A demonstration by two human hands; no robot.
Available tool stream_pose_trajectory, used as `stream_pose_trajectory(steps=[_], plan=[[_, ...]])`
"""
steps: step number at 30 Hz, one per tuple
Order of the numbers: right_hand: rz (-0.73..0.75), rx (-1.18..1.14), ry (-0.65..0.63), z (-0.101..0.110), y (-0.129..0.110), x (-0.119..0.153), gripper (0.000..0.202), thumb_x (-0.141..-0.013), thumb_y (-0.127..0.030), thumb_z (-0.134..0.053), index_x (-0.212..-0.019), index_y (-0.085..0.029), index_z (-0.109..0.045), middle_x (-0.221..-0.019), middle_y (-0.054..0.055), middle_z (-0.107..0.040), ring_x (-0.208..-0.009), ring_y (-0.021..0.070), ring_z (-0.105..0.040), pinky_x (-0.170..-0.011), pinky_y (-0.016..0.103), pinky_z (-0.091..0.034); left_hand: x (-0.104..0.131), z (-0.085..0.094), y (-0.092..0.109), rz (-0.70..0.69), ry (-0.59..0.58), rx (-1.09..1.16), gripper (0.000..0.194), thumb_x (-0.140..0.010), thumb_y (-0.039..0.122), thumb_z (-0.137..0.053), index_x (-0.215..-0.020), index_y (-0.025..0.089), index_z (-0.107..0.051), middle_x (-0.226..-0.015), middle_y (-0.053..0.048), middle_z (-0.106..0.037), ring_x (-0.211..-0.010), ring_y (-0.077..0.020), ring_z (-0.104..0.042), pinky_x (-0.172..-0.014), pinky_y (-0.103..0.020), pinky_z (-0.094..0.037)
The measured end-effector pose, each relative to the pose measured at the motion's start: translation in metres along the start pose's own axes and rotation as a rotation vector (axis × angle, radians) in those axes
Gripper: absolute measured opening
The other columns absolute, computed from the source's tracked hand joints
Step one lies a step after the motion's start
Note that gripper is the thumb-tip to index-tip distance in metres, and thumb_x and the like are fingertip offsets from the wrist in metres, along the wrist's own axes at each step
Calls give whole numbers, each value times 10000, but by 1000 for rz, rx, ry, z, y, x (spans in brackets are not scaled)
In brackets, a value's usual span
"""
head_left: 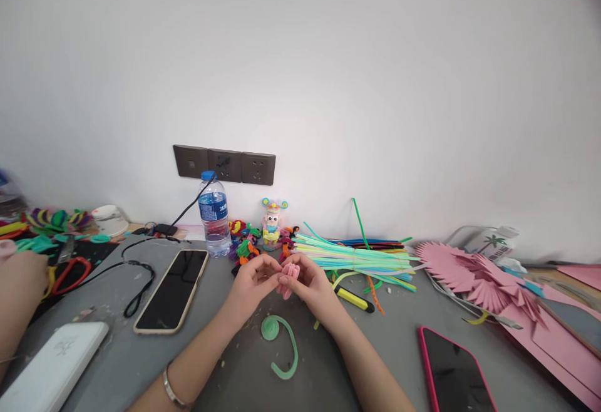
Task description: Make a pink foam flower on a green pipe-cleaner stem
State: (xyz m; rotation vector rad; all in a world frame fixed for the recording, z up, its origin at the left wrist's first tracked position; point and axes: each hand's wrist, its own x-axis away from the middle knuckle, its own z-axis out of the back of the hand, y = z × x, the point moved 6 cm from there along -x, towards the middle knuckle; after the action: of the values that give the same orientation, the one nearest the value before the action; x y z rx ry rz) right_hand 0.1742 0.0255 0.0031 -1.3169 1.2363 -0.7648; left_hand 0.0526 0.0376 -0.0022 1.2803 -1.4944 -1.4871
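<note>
Between my two hands is a small pink piece with rounded ridges, perhaps bent pipe cleaner; the fingers cover part of it. My left hand pinches its left side, and my right hand grips it from the right. Just below them on the grey table lies a light green pipe cleaner, coiled into a flat spiral at one end with a curved tail. Behind my right hand a bundle of pipe cleaners in pale green, yellow and blue is spread out. A yellow and black tool rests near my right wrist.
Left stand a water bottle, a phone and a white power bank. A small figurine is by the wall. Another person's hand is at far left near red-handled scissors. Pink folded paper and a pink-cased phone lie right.
</note>
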Motion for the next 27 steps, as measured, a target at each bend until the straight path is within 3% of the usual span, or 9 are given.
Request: stream_pose_trajectory(steps=[5, 11, 18, 27], plan=[[31, -39, 33, 6, 2, -2, 363, -709, -360, -784, -943, -220, -546, -751, -27, -586, -590, 120, -573, -542, 250, -482, 0, 0, 1, 9, 0, 18, 200, -741, 315, -721, -764, 160, -597, -678, 19, -614, -633, -120, -593, -623, -227, -476], [17, -1, 70, 12, 4, -2, 336, -724, -383, -764, -975, -219, -612, -881, 18, -618, -733, 162, -608, -677, 304, -510, -1, 10, 1, -1, 107, -23, 173, -749, 308, -702, -769, 167, -604, -679, 22, -611, -626, -118, -583, -595, -213, -464], [126, 78, 59, 10, -5, -3, 217, -743, -366, -750, -853, -210, -646, -871, 20, -584, -638, 139, -575, -601, 297, -487, 0, 8, 4, -40, 85, -44, 134, -751, 275, -697, -752, 167, -617, -732, 16, -597, -705, -122, -581, -668, -211, -467], [45, -18, -42, 3, -1, -1, 285, -734, -354, -766, -886, -210, -572, -758, -19, -585, -619, 128, -575, -603, 276, -487, 0, 6, 11, -114, 60, -81, 103, -774, 271, -661, -772, 169, -649, -755, -9, -628, -720, -142, -594, -673, -235, -488]])
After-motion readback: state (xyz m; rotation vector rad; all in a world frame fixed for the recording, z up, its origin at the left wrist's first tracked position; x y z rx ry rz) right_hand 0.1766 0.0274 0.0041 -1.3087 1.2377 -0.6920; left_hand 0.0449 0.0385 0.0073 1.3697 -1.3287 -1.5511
